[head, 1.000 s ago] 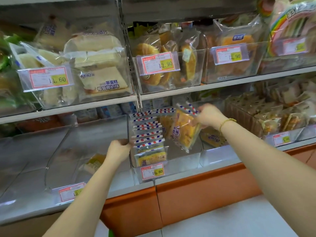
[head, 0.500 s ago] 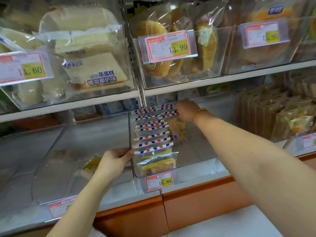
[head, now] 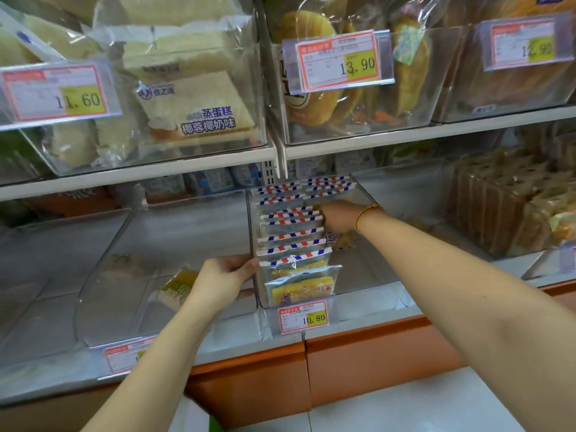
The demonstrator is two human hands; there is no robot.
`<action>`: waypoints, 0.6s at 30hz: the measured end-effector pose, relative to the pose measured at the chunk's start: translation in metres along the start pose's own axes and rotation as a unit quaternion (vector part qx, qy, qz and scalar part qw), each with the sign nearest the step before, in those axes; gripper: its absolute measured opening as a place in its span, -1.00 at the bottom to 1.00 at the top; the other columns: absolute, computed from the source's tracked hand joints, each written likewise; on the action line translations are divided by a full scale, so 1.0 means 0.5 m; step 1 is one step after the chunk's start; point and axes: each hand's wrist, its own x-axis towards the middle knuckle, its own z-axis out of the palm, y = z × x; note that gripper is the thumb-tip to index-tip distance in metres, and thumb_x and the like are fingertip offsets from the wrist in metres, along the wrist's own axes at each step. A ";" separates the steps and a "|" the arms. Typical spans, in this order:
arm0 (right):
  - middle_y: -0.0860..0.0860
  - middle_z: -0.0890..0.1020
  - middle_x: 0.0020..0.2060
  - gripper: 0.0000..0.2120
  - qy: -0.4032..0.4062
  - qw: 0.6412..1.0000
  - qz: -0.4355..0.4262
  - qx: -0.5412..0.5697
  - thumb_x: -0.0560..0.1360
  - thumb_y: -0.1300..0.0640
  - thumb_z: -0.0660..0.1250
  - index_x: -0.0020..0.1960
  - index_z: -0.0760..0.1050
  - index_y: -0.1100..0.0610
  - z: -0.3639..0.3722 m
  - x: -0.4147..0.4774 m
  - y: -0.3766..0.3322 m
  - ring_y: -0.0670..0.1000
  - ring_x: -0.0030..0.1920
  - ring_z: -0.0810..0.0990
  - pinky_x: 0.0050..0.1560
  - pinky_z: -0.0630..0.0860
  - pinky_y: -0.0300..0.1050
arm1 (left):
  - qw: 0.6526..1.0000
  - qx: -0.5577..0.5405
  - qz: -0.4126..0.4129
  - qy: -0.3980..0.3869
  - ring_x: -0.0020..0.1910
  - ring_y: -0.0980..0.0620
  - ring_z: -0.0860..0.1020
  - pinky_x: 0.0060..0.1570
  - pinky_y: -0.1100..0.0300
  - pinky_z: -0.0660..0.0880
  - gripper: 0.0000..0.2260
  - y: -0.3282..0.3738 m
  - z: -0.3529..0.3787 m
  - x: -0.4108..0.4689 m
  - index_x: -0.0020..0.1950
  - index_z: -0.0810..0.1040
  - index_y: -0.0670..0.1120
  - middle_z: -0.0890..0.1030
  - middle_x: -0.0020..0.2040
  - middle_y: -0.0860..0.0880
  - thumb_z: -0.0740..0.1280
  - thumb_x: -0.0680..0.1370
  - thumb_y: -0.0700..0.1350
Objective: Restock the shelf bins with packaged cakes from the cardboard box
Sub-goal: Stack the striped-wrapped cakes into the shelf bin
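The left hand (head: 224,275) grips the left wall of a clear plastic shelf bin (head: 367,285), its fingers (head: 246,265) curled over the rim. Just right of that grip, inside the bin, a front-to-back row of yellow packaged cakes (head: 293,244) stands in clear wrappers with red, white and blue striped top seals. The right hand (head: 338,216), with a gold bracelet (head: 364,213) on its wrist, reaches into the same bin against the right end of the rear packs. Its fingers are hidden behind them, so I cannot tell whether it clasps a pack. Below and right of the left grip, on the bin's front, a red-bordered price tag (head: 304,316) reads 10.80. Left of the left hand, a neighbouring clear bin (head: 103,275) holds one yellow-green packet (head: 179,286). Above the left grip, an upper bin holds pale steamed cakes (head: 199,113) printed 蒸蛋糕 and 椰蓉椰奶味, with an 11.60 tag (head: 59,95). Above the right hand, round golden breads (head: 311,98) sit behind a 13.90 tag (head: 338,62).
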 end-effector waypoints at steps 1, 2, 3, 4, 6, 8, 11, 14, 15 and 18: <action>0.09 0.59 0.07 -0.77 -0.002 1.000 -0.002 0.000 0.60 0.15 0.19 0.20 0.51 0.17 -0.002 -0.002 -0.001 0.03 -0.06 0.48 0.02 0.39 -0.16 | 1.000 -0.003 -0.002 0.000 0.09 -0.06 0.60 -0.13 0.19 0.59 -0.72 -0.001 -0.001 0.002 0.28 0.54 -0.13 0.63 0.15 -0.08 0.31 0.57 -0.11; 0.10 0.59 0.08 -0.77 -0.011 1.000 -0.005 0.000 0.60 0.15 0.20 0.20 0.51 0.17 -0.005 -0.008 -0.004 0.03 -0.06 0.49 0.00 0.38 -0.17 | 1.000 -0.003 -0.004 0.000 0.11 -0.07 0.60 -0.10 0.16 0.59 -0.71 -0.002 -0.002 0.004 0.28 0.54 -0.13 0.63 0.16 -0.08 0.32 0.57 -0.11; 0.11 0.60 0.07 -0.77 -0.022 1.000 -0.007 -0.002 0.60 0.13 0.20 0.20 0.51 0.17 -0.008 -0.016 -0.009 0.02 -0.07 0.49 -0.02 0.38 -0.17 | 1.000 0.000 -0.007 -0.002 0.12 -0.07 0.59 -0.06 0.13 0.59 -0.70 -0.004 -0.004 0.007 0.29 0.53 -0.13 0.62 0.17 -0.08 0.32 0.57 -0.10; 0.12 0.60 0.06 -0.77 -0.034 0.999 -0.001 -0.008 0.60 0.12 0.21 0.19 0.52 0.18 -0.011 -0.025 -0.012 0.02 -0.09 0.49 -0.06 0.38 -0.18 | 1.000 0.008 -0.011 -0.004 0.13 -0.08 0.59 -0.03 0.11 0.59 -0.69 -0.006 -0.005 0.009 0.29 0.53 -0.13 0.62 0.18 -0.09 0.33 0.57 -0.09; 0.11 0.59 -0.01 -0.77 -0.054 0.998 0.024 -0.033 0.60 0.14 0.19 0.17 0.52 0.20 -0.022 -0.045 -0.020 0.01 -0.14 0.49 -0.15 0.42 -0.18 | 1.000 0.015 -0.018 -0.008 0.13 -0.07 0.59 0.02 0.07 0.59 -0.69 -0.010 -0.006 0.011 0.29 0.53 -0.12 0.61 0.19 -0.09 0.33 0.56 -0.09; 0.09 0.58 -0.04 -0.75 -0.050 0.994 0.055 -0.075 0.60 0.14 0.19 0.18 0.52 0.21 -0.049 -0.075 -0.033 0.01 -0.15 0.50 -0.16 0.45 -0.17 | 0.999 0.021 -0.024 -0.011 0.12 -0.06 0.59 0.06 0.06 0.58 -0.70 -0.007 -0.006 0.011 0.28 0.53 -0.11 0.62 0.18 -0.09 0.33 0.56 -0.09; 0.10 0.57 -0.08 -0.75 0.048 0.986 0.088 -0.135 0.59 0.10 0.21 0.14 0.53 0.23 -0.109 -0.160 -0.078 0.07 -0.14 0.50 -0.09 0.49 -0.09 | 0.999 -0.006 -0.039 -0.016 0.01 -0.03 0.62 -0.03 0.13 0.59 -0.71 0.003 -0.012 0.007 0.25 0.56 -0.13 0.66 0.06 -0.08 0.37 0.55 -0.10; 0.03 0.50 -0.25 -0.78 0.177 0.967 0.027 -0.181 0.57 -0.01 0.24 -0.09 0.53 0.12 -0.163 -0.267 -0.157 0.07 -0.20 0.47 -0.19 0.42 -0.11 | 0.999 0.020 -0.027 -0.022 -0.11 0.06 0.62 -0.23 0.27 0.56 -0.77 0.005 -0.035 -0.030 0.11 0.60 -0.09 0.66 -0.07 -0.02 0.44 0.49 -0.07; 0.00 0.49 -0.29 -0.75 0.187 0.969 -0.015 -0.162 0.57 -0.05 0.24 -0.19 0.48 0.08 -0.171 -0.300 -0.190 0.05 -0.22 0.46 -0.20 0.37 -0.13 | 0.999 0.026 -0.012 -0.015 -0.13 0.05 0.63 -0.20 0.24 0.58 -0.81 0.001 -0.045 -0.050 0.06 0.60 -0.08 0.66 -0.10 -0.03 0.46 0.48 -0.07; -0.10 0.47 -0.39 -0.67 0.148 0.974 -0.145 -0.094 0.54 -0.09 0.27 -0.34 0.35 0.00 -0.149 -0.376 -0.302 -0.05 -0.31 0.43 -0.31 0.29 -0.10 | 0.999 0.004 0.041 0.011 -0.38 0.04 0.57 -0.25 0.14 0.59 -0.85 -0.013 -0.095 -0.128 -0.20 0.54 -0.10 0.58 -0.36 -0.06 0.47 0.47 -0.08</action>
